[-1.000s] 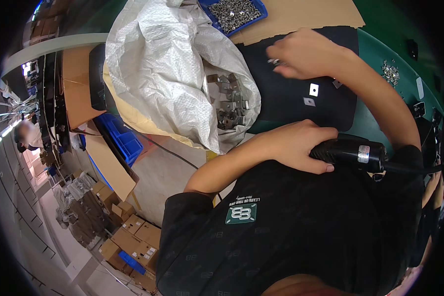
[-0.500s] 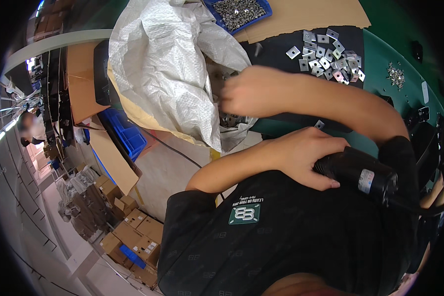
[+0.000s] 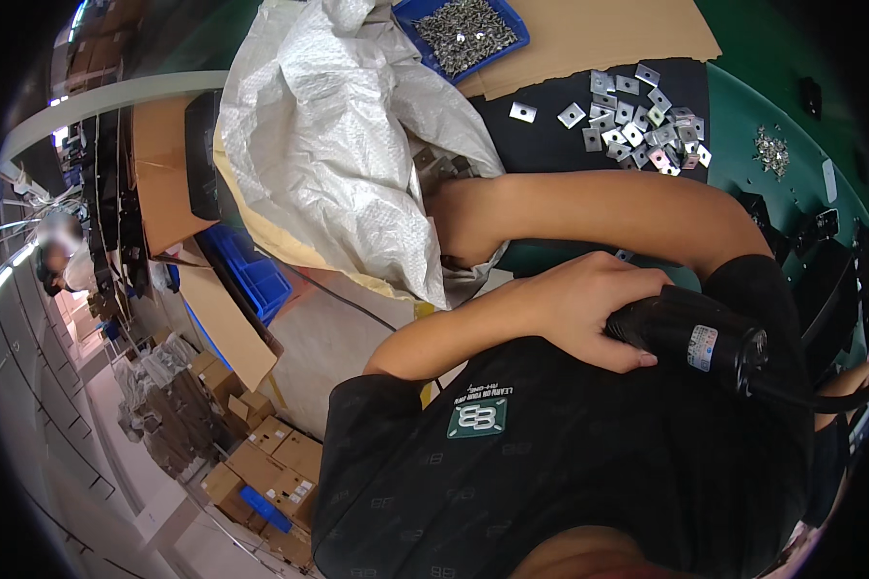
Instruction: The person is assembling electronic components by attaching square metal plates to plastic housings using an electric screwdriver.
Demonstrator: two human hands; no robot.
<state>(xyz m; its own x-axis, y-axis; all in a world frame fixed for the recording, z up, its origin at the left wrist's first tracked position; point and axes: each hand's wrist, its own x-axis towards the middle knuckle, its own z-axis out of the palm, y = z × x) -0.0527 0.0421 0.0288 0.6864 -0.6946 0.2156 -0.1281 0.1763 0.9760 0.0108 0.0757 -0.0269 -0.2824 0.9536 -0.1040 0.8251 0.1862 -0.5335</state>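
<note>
My left hand (image 3: 589,314) is wrapped around a black electric screwdriver (image 3: 681,328), held sideways in front of my shirt with its cord trailing off to the right. Across and above it, my right hand (image 3: 468,222) reaches into the mouth of a white woven sack (image 3: 348,145). Its fingers are out of sight inside the sack, so what they hold does not show. Metal pieces (image 3: 434,164) show in the sack's opening beside the hand. Right of the sack, several square metal plates with a hole (image 3: 637,121) lie heaped on a black mat (image 3: 541,154). One separate plate (image 3: 522,112) lies nearer the sack.
A blue tray (image 3: 521,43) of screws stands at the far side, beside flat cardboard (image 3: 608,39). Loose small screws (image 3: 770,152) lie on the green table (image 3: 753,106) at right. Blue bins (image 3: 251,275) and cartons (image 3: 270,454) stand at left. A person (image 3: 63,256) is at far left.
My right hand has gone lower and deeper into the sack. A plate, seen as a blur before, now lies separately on the mat. My left hand still holds the screwdriver.
</note>
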